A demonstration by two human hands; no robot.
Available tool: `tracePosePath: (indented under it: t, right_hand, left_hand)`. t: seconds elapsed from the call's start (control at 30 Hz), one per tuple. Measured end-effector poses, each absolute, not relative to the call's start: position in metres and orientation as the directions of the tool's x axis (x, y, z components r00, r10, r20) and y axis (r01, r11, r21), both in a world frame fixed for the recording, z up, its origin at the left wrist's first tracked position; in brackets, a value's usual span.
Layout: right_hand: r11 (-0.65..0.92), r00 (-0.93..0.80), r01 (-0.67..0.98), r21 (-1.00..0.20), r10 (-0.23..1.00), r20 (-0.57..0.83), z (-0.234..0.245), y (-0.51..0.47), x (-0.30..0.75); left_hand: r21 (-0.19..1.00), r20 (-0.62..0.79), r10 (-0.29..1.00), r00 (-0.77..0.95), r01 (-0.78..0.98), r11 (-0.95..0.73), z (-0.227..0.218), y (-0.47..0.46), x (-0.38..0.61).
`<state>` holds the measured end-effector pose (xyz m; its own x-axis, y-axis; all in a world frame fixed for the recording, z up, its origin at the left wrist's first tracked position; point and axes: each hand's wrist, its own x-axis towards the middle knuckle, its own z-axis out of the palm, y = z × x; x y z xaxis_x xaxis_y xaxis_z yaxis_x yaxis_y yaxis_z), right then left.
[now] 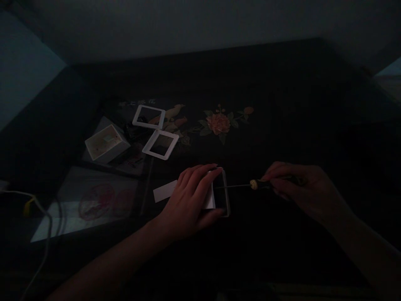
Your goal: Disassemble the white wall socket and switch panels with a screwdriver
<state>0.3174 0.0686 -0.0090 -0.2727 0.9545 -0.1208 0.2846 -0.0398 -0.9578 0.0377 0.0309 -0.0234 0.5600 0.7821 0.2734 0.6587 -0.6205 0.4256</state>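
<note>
The view is dim. My left hand (191,198) is closed around a small white square frame (228,200), fingers along its far side and thumb at its near side, and covers much of it. A white flat piece (209,201) shows under the palm, beside a dark opening in the frame. In my right hand (300,186) is a screwdriver (254,184) with a light collar at the handle's front. Its thin shaft points left, and the tip reaches over the frame's dark opening. Whether the tip touches anything cannot be made out.
Two white square frames, one farther (148,117) and one nearer (161,144), lie beyond my left hand. Left of them sits a white box-like piece (106,144). A white strip (164,191) lies by my wrist. A white cable (48,225) runs down the left. The dark tabletop bears a painted flower (218,124).
</note>
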Motion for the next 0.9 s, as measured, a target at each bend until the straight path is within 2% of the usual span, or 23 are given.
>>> tracePosePath:
  t: [0.13, 0.3, 0.4, 0.5, 0.63, 0.73, 0.9]
  right_hand:
    - [-0.051, -0.237, 0.327, -0.944, 0.962, -0.134, 0.005, 0.078, 0.329]
    - [-0.197, 0.065, 0.133, -0.971, 0.98, -0.19, 0.008, 0.085, 0.334]
    - [-0.223, 0.1, 0.078, -0.972, 0.971, -0.215, 0.003, 0.087, 0.332]
    - [-0.212, 0.072, 0.065, -0.975, 0.976, -0.208, 0.0, 0.087, 0.329]
    - [-0.195, 0.039, 0.047, -0.98, 0.98, -0.193, 0.002, 0.085, 0.326]
    - [-0.195, 0.03, 0.043, -0.98, 0.981, -0.194, 0.002, 0.084, 0.325]
    - [-0.214, 0.018, 0.055, -0.975, 0.977, -0.213, 0.0, 0.082, 0.321]
  left_hand:
    - [0.408, 0.249, 0.802, 0.543, 0.692, -0.596, -0.022, 0.03, 0.041]
    - [0.368, 0.2, 0.796, 0.572, 0.708, -0.602, -0.024, 0.031, 0.049]
    - [0.372, 0.193, 0.796, 0.573, 0.708, -0.6, -0.023, 0.03, 0.057]
    - [0.453, 0.228, 0.819, 0.526, 0.687, -0.568, -0.015, 0.029, 0.059]
    - [0.569, 0.213, 0.906, 0.365, 0.708, -0.419, -0.005, 0.033, 0.034]
    - [0.502, 0.186, 0.948, 0.259, 0.804, -0.318, -0.008, 0.039, -0.006]
    - [0.305, 0.098, 0.973, 0.21, 0.924, -0.23, -0.031, 0.039, -0.051]
